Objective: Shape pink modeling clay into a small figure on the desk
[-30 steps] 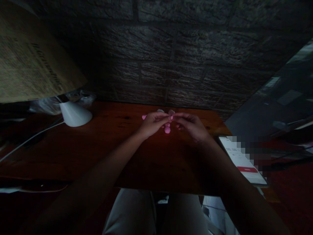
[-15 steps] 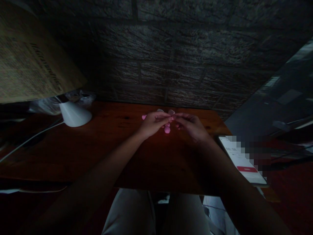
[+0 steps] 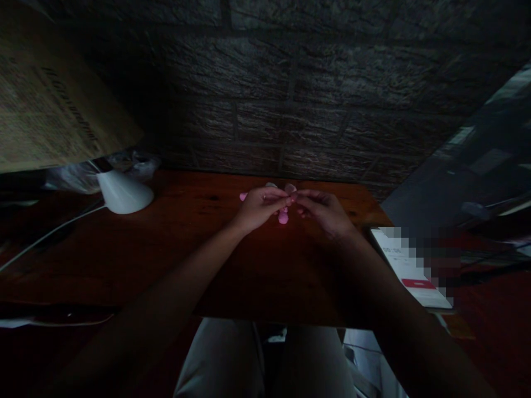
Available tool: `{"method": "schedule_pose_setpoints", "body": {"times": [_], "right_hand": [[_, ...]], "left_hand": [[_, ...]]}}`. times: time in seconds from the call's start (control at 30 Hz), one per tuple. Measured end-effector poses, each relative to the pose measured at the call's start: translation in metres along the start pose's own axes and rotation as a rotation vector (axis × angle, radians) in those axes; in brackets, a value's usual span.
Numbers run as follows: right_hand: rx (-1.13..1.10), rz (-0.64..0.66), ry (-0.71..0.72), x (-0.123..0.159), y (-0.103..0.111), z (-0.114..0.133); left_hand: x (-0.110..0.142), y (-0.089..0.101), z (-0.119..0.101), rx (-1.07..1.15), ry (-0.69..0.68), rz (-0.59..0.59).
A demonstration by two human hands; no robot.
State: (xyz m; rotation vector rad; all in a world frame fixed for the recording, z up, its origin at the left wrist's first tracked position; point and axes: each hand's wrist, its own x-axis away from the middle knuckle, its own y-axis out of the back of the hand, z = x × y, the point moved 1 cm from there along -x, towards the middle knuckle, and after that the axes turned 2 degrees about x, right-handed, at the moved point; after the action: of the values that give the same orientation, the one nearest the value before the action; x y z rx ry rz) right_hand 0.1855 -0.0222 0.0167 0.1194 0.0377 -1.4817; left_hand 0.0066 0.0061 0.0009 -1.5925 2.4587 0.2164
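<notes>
My left hand (image 3: pixel 260 208) and my right hand (image 3: pixel 326 213) meet over the wooden table, fingertips almost touching. Between them is a small reddish-pink lump (image 3: pixel 293 197), pinched by the fingers of both hands; its kind is too dim to tell. Just below my left fingers a pink rounded piece (image 3: pixel 282 218) shows. Another pink piece (image 3: pixel 243 196) pokes out left of that hand. Behind the fingertips are a pale pink rounded piece (image 3: pixel 290 188) and a whitish one (image 3: pixel 270 185). My left hand hides whatever joins these pieces, if anything.
The wooden table (image 3: pixel 174 249) backs onto a dark brick wall (image 3: pixel 257 66). On the left stands a lamp with a white base (image 3: pixel 124 192), a printed paper shade (image 3: pixel 53 105) and a trailing white cord. A phone (image 3: pixel 409 265) with its screen lit lies near the right edge.
Both hands stay in the same pinching position, with only slight finger movement. More of the reddish-pink lump shows between the fingertips. The whole view has shifted slightly.
</notes>
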Motion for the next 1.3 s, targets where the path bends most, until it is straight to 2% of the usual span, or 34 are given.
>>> {"method": "schedule_pose_setpoints", "body": {"times": [0.1, 0.4, 0.67, 0.87, 1.1, 1.3], "right_hand": [[0.003, 0.003, 0.006, 0.0, 0.001, -0.001], [-0.086, 0.074, -0.026, 0.003, 0.004, 0.006], [-0.135, 0.117, -0.039, 0.002, 0.005, 0.004], [-0.191, 0.149, -0.075, 0.001, 0.009, 0.005], [-0.147, 0.225, -0.02, 0.002, 0.014, 0.007], [-0.119, 0.262, 0.035, 0.002, 0.013, 0.008]], "left_hand": [[0.0, 0.0, 0.0, 0.002, -0.001, -0.003], [0.002, 0.0, -0.01, 0.101, 0.105, -0.016], [0.002, 0.0, -0.009, 0.146, 0.118, -0.031], [0.004, 0.0, -0.013, 0.122, 0.116, 0.022], [0.003, -0.002, -0.016, 0.195, 0.197, 0.091], [0.004, -0.001, -0.017, 0.222, 0.209, 0.122]]}}
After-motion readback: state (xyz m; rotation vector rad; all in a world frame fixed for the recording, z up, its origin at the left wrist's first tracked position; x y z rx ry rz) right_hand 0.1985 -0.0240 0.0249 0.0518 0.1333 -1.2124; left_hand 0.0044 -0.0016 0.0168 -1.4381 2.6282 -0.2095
